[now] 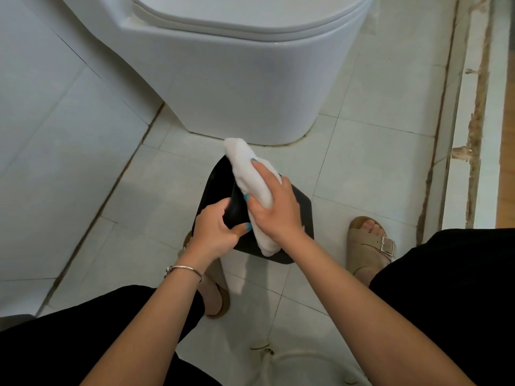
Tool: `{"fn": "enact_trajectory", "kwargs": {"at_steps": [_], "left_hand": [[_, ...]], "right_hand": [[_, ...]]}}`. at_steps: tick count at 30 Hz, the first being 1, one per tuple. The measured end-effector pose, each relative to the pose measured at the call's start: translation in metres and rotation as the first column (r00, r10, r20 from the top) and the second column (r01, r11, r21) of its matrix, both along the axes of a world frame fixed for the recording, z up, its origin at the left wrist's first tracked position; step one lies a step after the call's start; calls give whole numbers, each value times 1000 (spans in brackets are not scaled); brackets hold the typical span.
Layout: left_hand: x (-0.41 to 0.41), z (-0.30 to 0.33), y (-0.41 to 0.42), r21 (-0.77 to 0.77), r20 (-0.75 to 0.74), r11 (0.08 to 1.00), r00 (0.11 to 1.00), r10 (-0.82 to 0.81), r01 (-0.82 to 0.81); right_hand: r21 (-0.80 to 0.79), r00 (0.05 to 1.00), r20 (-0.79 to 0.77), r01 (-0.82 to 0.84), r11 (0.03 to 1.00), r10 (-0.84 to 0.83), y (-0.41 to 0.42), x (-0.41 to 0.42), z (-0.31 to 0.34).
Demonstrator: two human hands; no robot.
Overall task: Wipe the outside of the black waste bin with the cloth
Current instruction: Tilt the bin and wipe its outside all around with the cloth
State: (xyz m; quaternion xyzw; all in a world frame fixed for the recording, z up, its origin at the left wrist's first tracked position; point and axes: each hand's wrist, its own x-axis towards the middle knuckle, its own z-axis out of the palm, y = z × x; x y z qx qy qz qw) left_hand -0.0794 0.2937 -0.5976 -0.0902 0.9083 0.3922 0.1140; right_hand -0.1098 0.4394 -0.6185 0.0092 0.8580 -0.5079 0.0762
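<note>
— holding the black waste bin point(216, 190) with the left hand point(216, 232), is she? where is the bin sitting?

— yes. the bin is sitting on the tiled floor point(370, 168), just in front of the white toilet point(237, 87) and between her two feet. the left hand is gripping its near edge: the thumb is lying over the black surface and the fingers are curling around it from the left side.

— and the cloth point(249, 176)?

— the white cloth is folded in a long roll and is lying over the top of the bin. the right hand point(274, 207) is holding it, the thumb and fingers are closing around the roll and pressing it on the bin. one end of the cloth is sticking out toward the toilet, the other end is hanging below the wrist.

— is the bin standing upright?

— i cannot tell this; the hands and the cloth are covering much of it.

— what else is showing?

— a silver bracelet point(185, 270) is sitting on the left wrist. she is wearing beige sandals: the right sandal point(370, 249) is just beside the bin, the left sandal point(216, 296) is partly hiding under the left forearm. black clothing point(451, 288) is covering both legs.
</note>
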Motion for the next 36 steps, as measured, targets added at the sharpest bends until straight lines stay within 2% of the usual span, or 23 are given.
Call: {"fn": "enact_trajectory", "kwargs": {"at_steps": [3, 10, 14, 17, 21, 24, 28, 31, 33, 36], "left_hand": [[2, -1, 0, 17, -5, 1000, 1000, -1, 1], [8, -2, -3, 28, 31, 1000, 1000, 4, -5], [6, -2, 1, -19, 19, 999, 999, -27, 27], [2, 2, 4, -87, -15, 994, 998, -64, 62], [1, 3, 6, -86, -32, 994, 997, -68, 65], [3, 3, 5, -92, -16, 993, 997, -72, 71], [4, 3, 6, -86, 19, 991, 995, -96, 97], [1, 5, 10, -121, 31, 984, 992, -125, 128], [1, 6, 12, -147, 26, 979, 990, -136, 138], [6, 7, 16, -152, 6, 977, 989, -149, 148]], "right_hand": [[-34, 998, -27, -62, 997, 62, -3, -1, 5], [72, 992, 98, 75, 995, -81, 22, -9, -26], [110, 988, 116, 94, 989, -107, 15, -4, -18], [27, 996, 60, 67, 997, -69, 2, -2, -1], [-50, 1000, -14, -16, 999, 16, -8, -10, 13], [-9, 999, 18, 41, 999, -41, 0, -18, 0], [74, 976, 132, 163, 984, -172, 15, -26, -18], [95, 975, 144, 159, 983, -172, 14, -27, -15], [58, 981, 133, 137, 989, -144, 9, -26, -7], [-81, 997, 40, 70, 994, -67, -2, -25, 11]]}}
